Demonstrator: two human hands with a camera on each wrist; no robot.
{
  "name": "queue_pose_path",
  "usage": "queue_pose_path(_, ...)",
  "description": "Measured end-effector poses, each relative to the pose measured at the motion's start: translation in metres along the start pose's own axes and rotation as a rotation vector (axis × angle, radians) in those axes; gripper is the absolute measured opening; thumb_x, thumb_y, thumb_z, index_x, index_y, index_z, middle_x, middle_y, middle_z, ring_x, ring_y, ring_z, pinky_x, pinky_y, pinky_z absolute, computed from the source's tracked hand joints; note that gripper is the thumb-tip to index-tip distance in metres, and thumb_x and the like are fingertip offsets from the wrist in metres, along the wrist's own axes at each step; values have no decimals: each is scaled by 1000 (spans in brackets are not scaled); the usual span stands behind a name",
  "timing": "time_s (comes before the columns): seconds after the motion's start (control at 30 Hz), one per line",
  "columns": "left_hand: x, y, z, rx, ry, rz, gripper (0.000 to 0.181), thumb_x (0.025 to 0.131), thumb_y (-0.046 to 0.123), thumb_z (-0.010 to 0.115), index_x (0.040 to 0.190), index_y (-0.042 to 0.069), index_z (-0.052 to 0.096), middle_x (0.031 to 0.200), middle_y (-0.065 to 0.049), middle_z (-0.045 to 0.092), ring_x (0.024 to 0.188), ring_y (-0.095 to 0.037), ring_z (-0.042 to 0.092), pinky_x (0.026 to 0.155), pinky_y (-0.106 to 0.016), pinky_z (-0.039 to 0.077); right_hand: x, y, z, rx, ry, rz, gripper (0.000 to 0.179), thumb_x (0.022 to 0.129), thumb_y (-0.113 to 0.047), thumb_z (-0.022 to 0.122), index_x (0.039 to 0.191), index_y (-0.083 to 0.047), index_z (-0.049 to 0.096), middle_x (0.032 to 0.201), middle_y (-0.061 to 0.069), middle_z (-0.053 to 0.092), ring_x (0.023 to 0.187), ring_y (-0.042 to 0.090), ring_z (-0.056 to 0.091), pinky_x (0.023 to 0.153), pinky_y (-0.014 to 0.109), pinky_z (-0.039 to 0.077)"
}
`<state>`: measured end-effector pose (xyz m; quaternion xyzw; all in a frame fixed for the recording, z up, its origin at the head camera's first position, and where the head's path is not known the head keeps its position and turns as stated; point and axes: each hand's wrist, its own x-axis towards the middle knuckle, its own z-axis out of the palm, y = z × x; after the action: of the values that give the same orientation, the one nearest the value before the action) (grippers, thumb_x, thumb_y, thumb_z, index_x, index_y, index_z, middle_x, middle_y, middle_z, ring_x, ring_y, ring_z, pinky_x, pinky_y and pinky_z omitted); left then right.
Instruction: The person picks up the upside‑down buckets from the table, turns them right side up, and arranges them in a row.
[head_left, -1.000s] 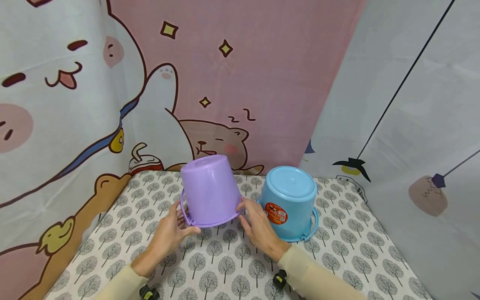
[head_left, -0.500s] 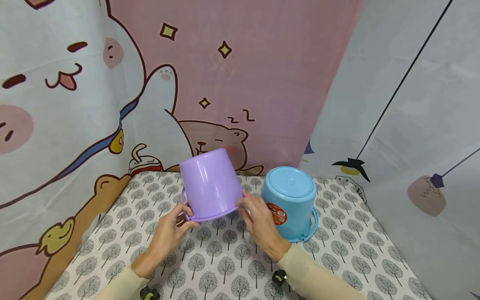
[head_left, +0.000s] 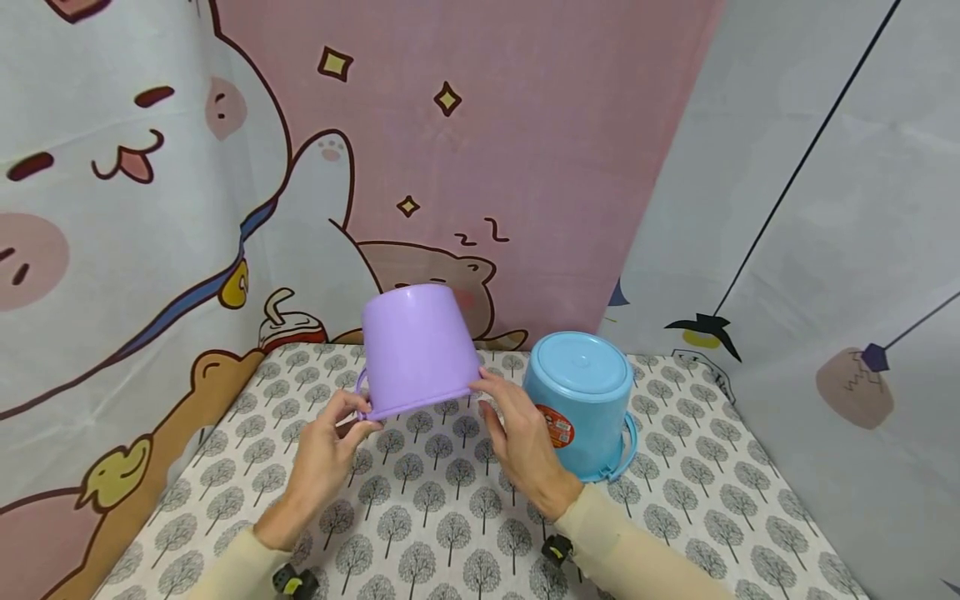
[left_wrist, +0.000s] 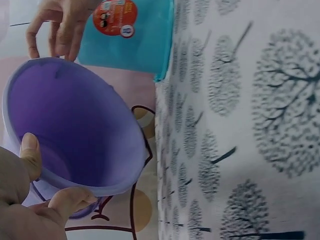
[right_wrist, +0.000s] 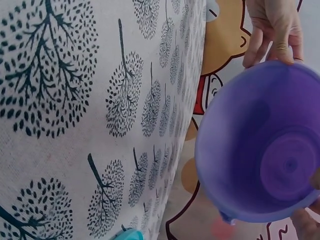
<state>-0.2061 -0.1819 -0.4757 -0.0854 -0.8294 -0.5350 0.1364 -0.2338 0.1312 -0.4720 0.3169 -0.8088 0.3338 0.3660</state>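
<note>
An upside-down purple bucket (head_left: 418, 350) hangs tilted above the table, held at its rim from both sides. My left hand (head_left: 352, 417) pinches the left rim by the handle; in the left wrist view the thumb (left_wrist: 30, 152) lies inside the purple bucket (left_wrist: 75, 125). My right hand (head_left: 487, 392) grips the right rim, its fingertips (left_wrist: 55, 45) curled on the edge. The right wrist view looks up into the hollow purple bucket (right_wrist: 265, 145), with the left hand (right_wrist: 275, 30) beyond it. A blue bucket (head_left: 581, 400) with a red sticker stands upside down on the table just right of my right hand.
The table wears a tree-print cloth (head_left: 442, 517). Cartoon curtains (head_left: 150, 208) close it in at the left, back and right. The blue bucket's handle (head_left: 626, 454) lies down against the cloth.
Both hands have lifted the purple bucket off the cloth and raised it, tipping its open mouth a little toward me. The blue bucket has not moved.
</note>
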Motion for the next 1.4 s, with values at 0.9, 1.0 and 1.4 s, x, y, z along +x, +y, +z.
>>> queue_pose_path(0.9, 6, 29, -14, -318, -6, -149, 30, 119, 11, 68, 143, 0, 56, 132, -39, 79, 97, -19, 91, 94, -37, 76, -8, 13, -3, 78, 23, 67, 91, 103, 16, 76, 182, -5, 35, 155, 24, 63, 142, 38, 70, 118, 44, 69)
queue_pose_path(1.0, 5, 31, -15, -311, -19, -143, 35, 118, 9, 68, 150, 3, 55, 136, -40, 77, 98, -20, 91, 94, -35, 75, -8, 16, -6, 66, 15, 48, 88, 105, 12, 75, 181, -3, 35, 157, 23, 64, 144, 37, 69, 122, 44, 67)
queue_pose_path(1.4, 7, 28, -23, -192, -1, -23, 74, 107, -6, 78, 174, 14, 52, 144, -37, 76, 106, -17, 90, 96, -31, 74, -7, 20, -20, 52, -81, -23, 117, 88, -8, 101, 180, 7, 29, 168, 26, 57, 151, 40, 65, 129, 51, 60)
